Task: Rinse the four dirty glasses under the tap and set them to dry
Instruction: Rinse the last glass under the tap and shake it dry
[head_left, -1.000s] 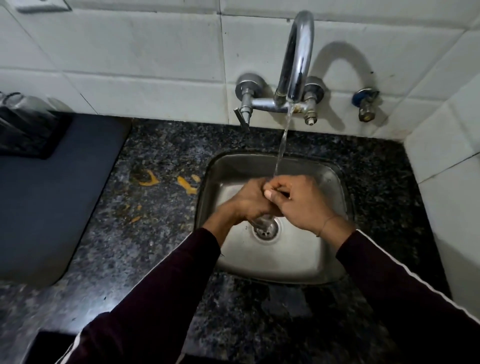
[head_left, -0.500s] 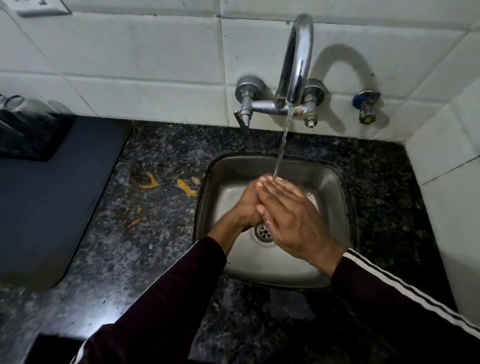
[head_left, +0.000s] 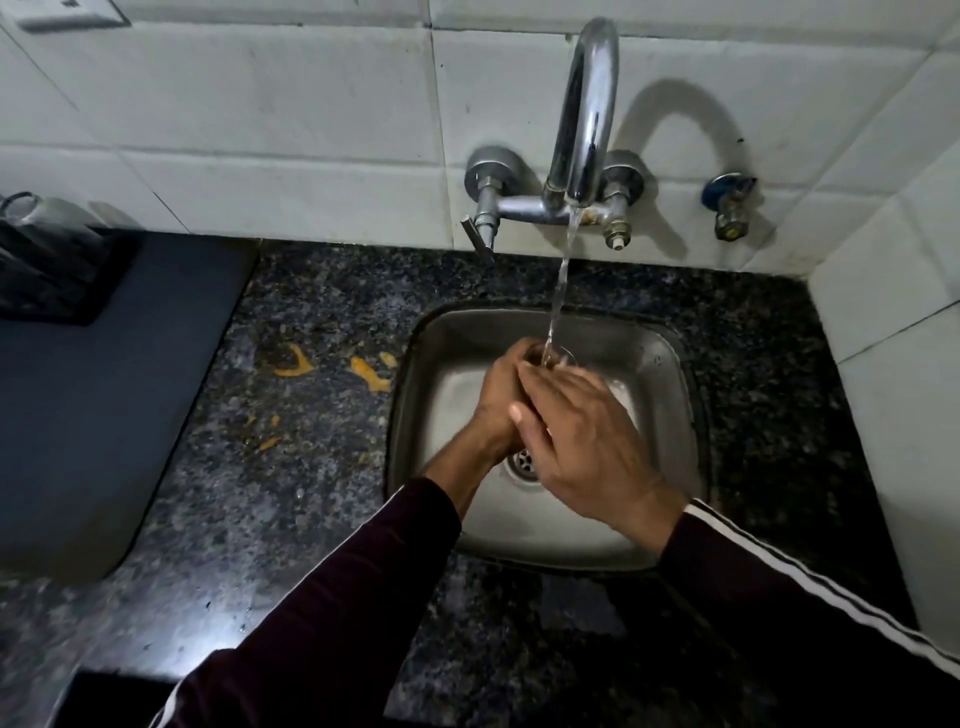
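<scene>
While water runs from the tap, a glass is clasped at frame centre over the sink | left hand wrapped around it | right hand laid flat, fingers together, hiding most of it | orange scraps on counter, centre-left.

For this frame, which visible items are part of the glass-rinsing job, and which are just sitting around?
In use:
glass, rim under the stream
left hand and right hand, around it
running tap
sink

Lying about:
orange scraps on the counter
dark mat
blue wall valve
</scene>
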